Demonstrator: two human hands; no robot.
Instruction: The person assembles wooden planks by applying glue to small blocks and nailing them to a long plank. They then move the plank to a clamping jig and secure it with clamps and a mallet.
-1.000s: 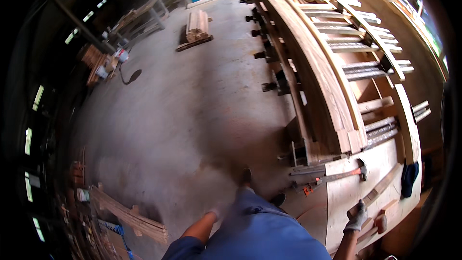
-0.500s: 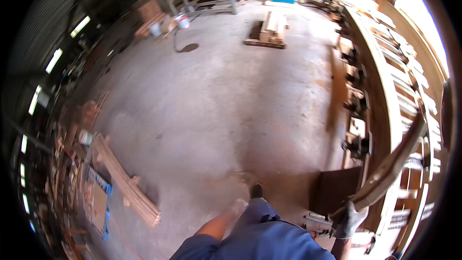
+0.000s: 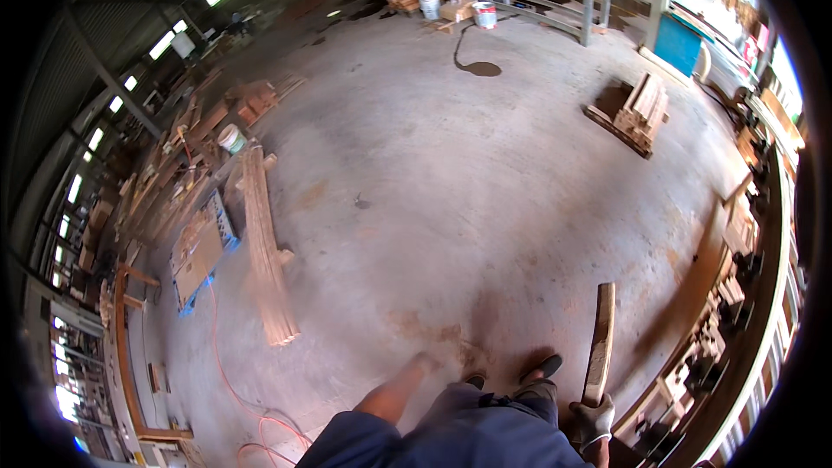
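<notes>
Wooden plank (image 3: 600, 342) stands nearly upright at the near right, its lower end clamped in the gloved right hand (image 3: 592, 420). Left hand (image 3: 422, 365) swings blurred and apparently empty; whether it is open I cannot tell. Carrying it well probably means a firm low grip, with the top kept clear of the timber racks (image 3: 737, 295) on the right.

The person wears dark blue work clothes with short sleeves, dark shoes (image 3: 542, 370), and a grey work glove on the right hand (image 3: 593, 420).
</notes>
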